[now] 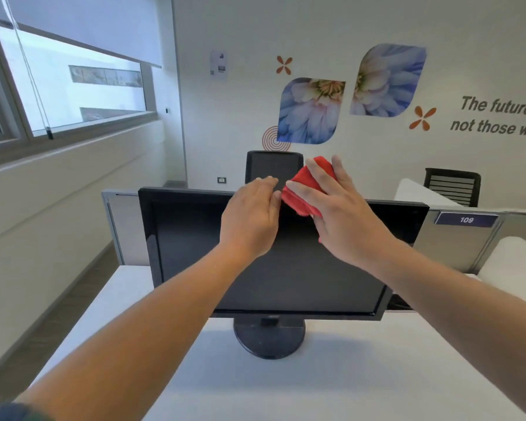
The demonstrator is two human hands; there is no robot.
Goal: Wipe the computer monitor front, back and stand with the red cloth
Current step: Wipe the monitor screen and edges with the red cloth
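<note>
White desk (346, 384), flowered wall (243, 110); right hand (346, 220) holds red cloth (301, 192) at monitor (189, 253).

1. Both forearms are bare and stretched forward, with the hands close together.
2. The left hand (249, 217) is flat, palm down, its fingers straight and together.
3. The right hand (343, 214) holds the red cloth (301, 192), fingers spread over it.

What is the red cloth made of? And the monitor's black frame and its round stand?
The red cloth looks like soft fabric, maybe microfibre: it folds, bunches and has a fuzzy edge. The monitor frame is probably hard plastic with a glossy black finish, since light shines off its left side. The round stand looks like plastic too, a duller black with faint specks, perhaps dust.
</note>
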